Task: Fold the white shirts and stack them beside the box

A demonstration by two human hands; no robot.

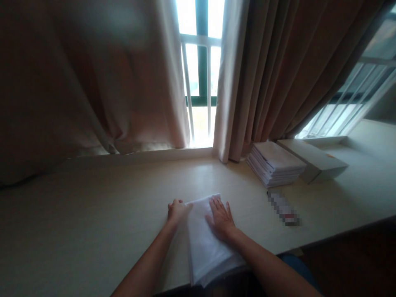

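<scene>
A folded white cloth [202,243] lies on the pale tabletop in front of me, its near end reaching the table's front edge. At its far left corner, my left hand [177,211] has the fingers curled and the thumb against the fabric, pinching the edge. My right hand [221,218] rests flat on the cloth's right side with fingers spread, pressing on it without gripping. Part of the cloth's right edge is hidden under my right hand and forearm.
To the right stands a neat stack of folded white cloths [275,163], beside a pale box [315,161]. A pixelated, blurred-out oblong object [284,208] lies nearer me on the table [108,222]. Brown curtains [262,74] hang at a barred window [201,74] behind.
</scene>
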